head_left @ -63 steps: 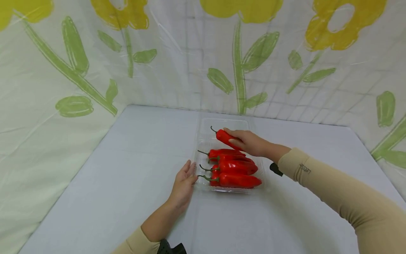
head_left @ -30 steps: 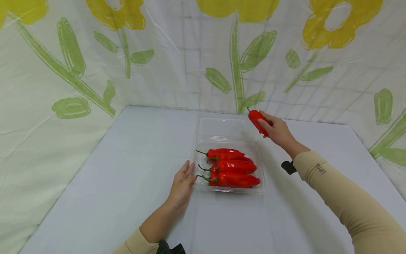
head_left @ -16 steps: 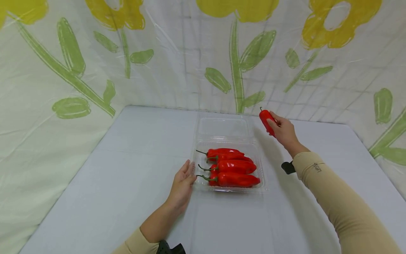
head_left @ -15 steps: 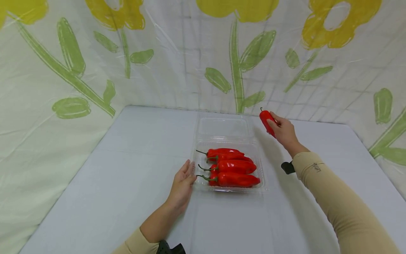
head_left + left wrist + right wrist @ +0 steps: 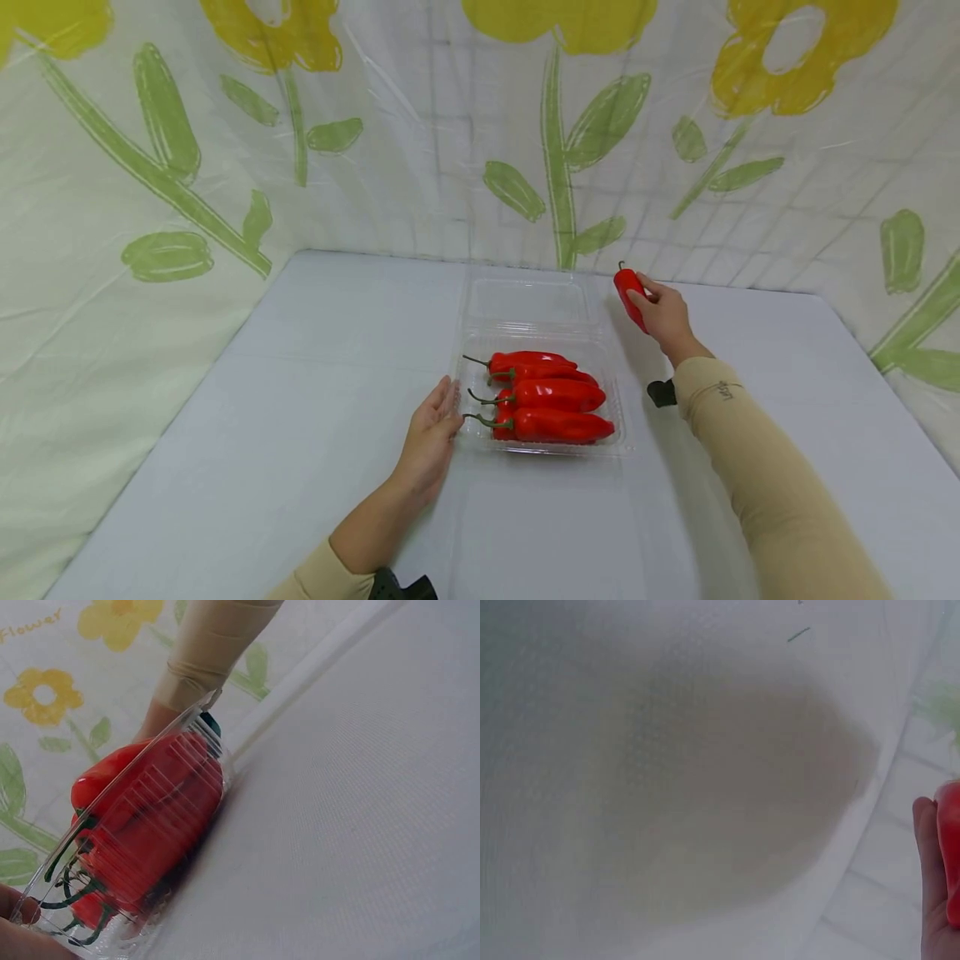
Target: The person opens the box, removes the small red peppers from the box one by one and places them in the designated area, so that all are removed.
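In the head view my right hand (image 5: 663, 318) grips a red pepper (image 5: 628, 293) above the table's far side, right of the container's lid. The pepper's short green stem points up and away. At the right edge of the right wrist view, fingers (image 5: 928, 862) lie along the red pepper (image 5: 951, 855), which is partly cut off. My left hand (image 5: 429, 442) rests against the left side of a clear plastic clamshell container (image 5: 618, 392), its fingers fairly straight. Several red peppers (image 5: 562, 425) with green stems lie inside, stems toward that hand.
The container's clear lid (image 5: 532, 300) lies folded back toward the rear. A white cloth covers the table (image 5: 330, 367). Behind it hangs a pale curtain (image 5: 405, 167) printed with yellow flowers. The right sleeve (image 5: 757, 467) crosses over the table's right part.
My right hand lifts the red pepper away from the container, moving right and back, then comes slightly lower and nearer. The left hand stays at the container's left side.
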Motion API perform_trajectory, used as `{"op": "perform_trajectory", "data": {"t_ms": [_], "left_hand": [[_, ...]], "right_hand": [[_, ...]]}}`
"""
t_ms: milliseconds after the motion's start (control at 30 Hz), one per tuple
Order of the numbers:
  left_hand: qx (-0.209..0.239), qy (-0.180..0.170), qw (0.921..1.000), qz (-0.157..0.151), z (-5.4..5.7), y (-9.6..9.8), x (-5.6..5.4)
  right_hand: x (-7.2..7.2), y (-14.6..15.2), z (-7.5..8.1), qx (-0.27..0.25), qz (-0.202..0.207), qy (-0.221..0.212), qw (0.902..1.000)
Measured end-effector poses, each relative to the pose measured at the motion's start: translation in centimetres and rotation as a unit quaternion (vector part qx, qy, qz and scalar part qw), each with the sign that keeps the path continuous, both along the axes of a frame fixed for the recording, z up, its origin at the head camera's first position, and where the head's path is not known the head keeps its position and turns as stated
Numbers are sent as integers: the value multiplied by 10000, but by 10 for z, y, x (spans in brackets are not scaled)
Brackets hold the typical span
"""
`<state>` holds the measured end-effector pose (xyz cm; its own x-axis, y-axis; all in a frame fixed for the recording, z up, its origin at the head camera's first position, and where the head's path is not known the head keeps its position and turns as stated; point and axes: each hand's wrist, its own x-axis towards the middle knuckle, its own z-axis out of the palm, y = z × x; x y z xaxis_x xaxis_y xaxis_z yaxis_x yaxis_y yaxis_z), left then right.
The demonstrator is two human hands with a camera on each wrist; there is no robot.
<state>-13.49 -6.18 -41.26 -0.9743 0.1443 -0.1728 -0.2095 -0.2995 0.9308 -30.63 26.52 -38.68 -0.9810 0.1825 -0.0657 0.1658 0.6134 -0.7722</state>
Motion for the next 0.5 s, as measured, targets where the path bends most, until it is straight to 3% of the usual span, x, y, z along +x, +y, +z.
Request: {"op": "perform_trajectory", "data": {"t_ms": [167, 500], "left_hand": [[3, -9, 10000, 18, 0, -1, 0], [1, -1, 10000, 27, -2, -1, -1]], "right_hand": [[-5, 0, -6, -85, 5, -132, 9999], [-10, 1, -17, -243, 490, -684, 9962]]}}
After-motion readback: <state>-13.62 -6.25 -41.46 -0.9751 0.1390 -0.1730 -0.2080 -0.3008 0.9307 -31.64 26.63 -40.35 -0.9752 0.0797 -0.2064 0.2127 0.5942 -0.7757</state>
